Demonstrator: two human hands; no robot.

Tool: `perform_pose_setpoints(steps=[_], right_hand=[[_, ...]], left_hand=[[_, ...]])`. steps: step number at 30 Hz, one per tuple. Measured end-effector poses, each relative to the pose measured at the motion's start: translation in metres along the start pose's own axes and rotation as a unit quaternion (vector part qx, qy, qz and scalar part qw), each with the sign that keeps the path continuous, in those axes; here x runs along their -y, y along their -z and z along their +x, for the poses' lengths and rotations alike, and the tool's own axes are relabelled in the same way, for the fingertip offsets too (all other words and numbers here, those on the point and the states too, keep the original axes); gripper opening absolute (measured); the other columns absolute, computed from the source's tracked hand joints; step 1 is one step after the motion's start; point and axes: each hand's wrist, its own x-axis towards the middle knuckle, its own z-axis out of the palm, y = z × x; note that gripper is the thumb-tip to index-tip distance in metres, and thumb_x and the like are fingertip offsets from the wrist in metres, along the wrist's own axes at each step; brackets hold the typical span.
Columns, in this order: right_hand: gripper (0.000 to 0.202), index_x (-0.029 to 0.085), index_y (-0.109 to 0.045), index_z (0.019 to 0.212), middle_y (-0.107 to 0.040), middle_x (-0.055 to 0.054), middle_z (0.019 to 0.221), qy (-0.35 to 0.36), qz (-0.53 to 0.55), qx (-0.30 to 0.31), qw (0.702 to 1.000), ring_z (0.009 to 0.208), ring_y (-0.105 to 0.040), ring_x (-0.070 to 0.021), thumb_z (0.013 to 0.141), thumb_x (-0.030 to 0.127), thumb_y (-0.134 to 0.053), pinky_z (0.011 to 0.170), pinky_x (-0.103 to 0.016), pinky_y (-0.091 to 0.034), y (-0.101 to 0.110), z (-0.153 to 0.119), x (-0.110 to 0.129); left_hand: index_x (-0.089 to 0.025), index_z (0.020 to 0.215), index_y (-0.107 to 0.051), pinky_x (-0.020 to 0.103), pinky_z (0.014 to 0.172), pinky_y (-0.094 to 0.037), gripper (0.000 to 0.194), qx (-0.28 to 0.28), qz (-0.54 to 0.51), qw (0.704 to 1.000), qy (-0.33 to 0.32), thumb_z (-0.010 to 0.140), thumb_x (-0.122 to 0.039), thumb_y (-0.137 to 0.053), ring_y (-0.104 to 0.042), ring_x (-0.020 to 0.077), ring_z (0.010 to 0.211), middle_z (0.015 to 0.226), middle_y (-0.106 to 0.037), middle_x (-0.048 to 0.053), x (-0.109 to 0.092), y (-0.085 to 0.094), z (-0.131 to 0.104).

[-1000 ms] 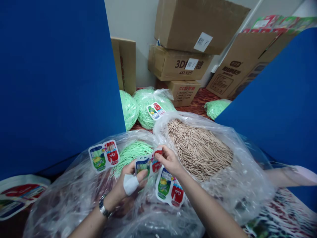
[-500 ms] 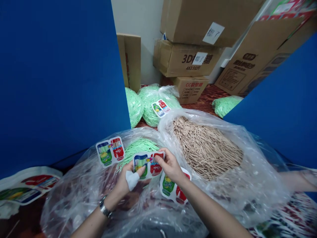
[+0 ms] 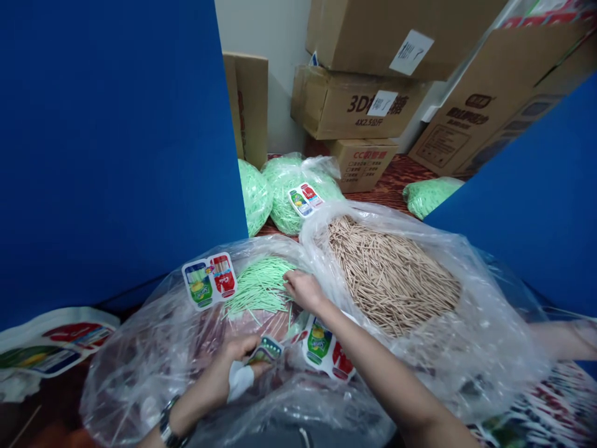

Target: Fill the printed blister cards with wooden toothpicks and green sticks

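Note:
My left hand (image 3: 247, 361), with a white wrap on its thumb, grips a small printed card-like pack (image 3: 267, 351), tilted so that its face shows only in part. Beyond it my right hand (image 3: 304, 290) touches the right edge of a pile of thin green sticks (image 3: 261, 281), its fingers pinched together there. The sticks lie in an open clear plastic bag (image 3: 125, 367). One Sprite-and-Cola pack (image 3: 209, 281) rests left of the pile. Another pack (image 3: 326, 348) lies below my right forearm, partly covered by it.
A second clear bag holds thin brown sticks (image 3: 392, 274) at right. Behind are tied bags of green sticks (image 3: 284, 193) with a pack on top. Cardboard boxes (image 3: 359, 102) stand by the wall. Blue panels (image 3: 116, 137) flank both sides. Another person's arm (image 3: 566, 339) reaches in at right.
My right hand has let go of the pack and moved up-left to the green sticks. My left hand has drawn the pack down toward me and tilted it.

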Motion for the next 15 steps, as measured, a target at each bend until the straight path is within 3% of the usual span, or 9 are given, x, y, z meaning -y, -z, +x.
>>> perform_pose_setpoints(steps=[5, 7, 9, 12, 15], right_hand=[[0.030, 0.016, -0.059, 0.109, -0.067, -0.012, 0.095, -0.041, -0.036, 0.012, 0.998, 0.088, -0.062, -0.0232, 0.082, 0.010, -0.046, 0.077, -0.034, -0.047, -0.016, 0.018, 0.007], [0.039, 0.018, -0.052, 0.122, -0.067, -0.009, 0.096, -0.021, -0.012, -0.001, 1.000, 0.088, -0.062, -0.0208, 0.084, 0.012, -0.046, 0.079, -0.032, -0.046, -0.008, 0.014, 0.010], [0.043, 0.021, -0.043, 0.131, -0.065, -0.005, 0.093, 0.029, 0.100, -0.060, 0.993, 0.083, -0.061, -0.0167, 0.088, 0.018, -0.047, 0.078, -0.028, -0.046, 0.009, 0.003, 0.018], [0.037, 0.024, -0.042, 0.126, -0.060, 0.001, 0.081, 0.085, 0.350, -0.199, 0.911, 0.069, -0.058, -0.0124, 0.091, 0.029, -0.051, 0.066, -0.024, -0.047, 0.041, -0.025, 0.039], [0.031, 0.026, -0.046, 0.117, -0.061, 0.001, 0.081, 0.114, 0.438, -0.236, 0.860, 0.071, -0.060, -0.0125, 0.089, 0.028, -0.057, 0.065, -0.025, -0.049, 0.061, -0.053, 0.062]], left_hand=[[-0.014, 0.076, -0.061, 0.021, 0.060, -0.038, 0.017, -0.065, 0.034, 0.997, -0.024, 0.085, -0.027, -0.055, -0.049, 0.0140, 0.066, 0.071, -0.058, 0.000, 0.016, -0.002, 0.001], [-0.014, 0.077, -0.061, 0.022, 0.060, -0.039, 0.018, -0.097, 0.033, 0.994, -0.026, 0.084, -0.030, -0.057, -0.051, 0.0148, 0.067, 0.072, -0.059, 0.001, 0.023, -0.001, 0.002], [-0.014, 0.078, -0.062, 0.022, 0.060, -0.040, 0.019, -0.129, 0.026, 0.991, -0.020, 0.083, -0.032, -0.059, -0.052, 0.0152, 0.067, 0.072, -0.060, 0.001, 0.029, 0.000, 0.006], [-0.015, 0.076, -0.063, 0.023, 0.060, -0.041, 0.019, -0.169, 0.017, 0.985, -0.023, 0.080, -0.034, -0.063, -0.052, 0.0155, 0.065, 0.070, -0.061, 0.001, 0.030, 0.001, 0.012], [-0.016, 0.080, -0.065, 0.025, 0.065, -0.045, 0.016, -0.168, 0.003, 0.985, -0.041, 0.081, -0.032, -0.062, -0.057, 0.0178, 0.070, 0.076, -0.066, 0.002, 0.024, 0.001, 0.018]])
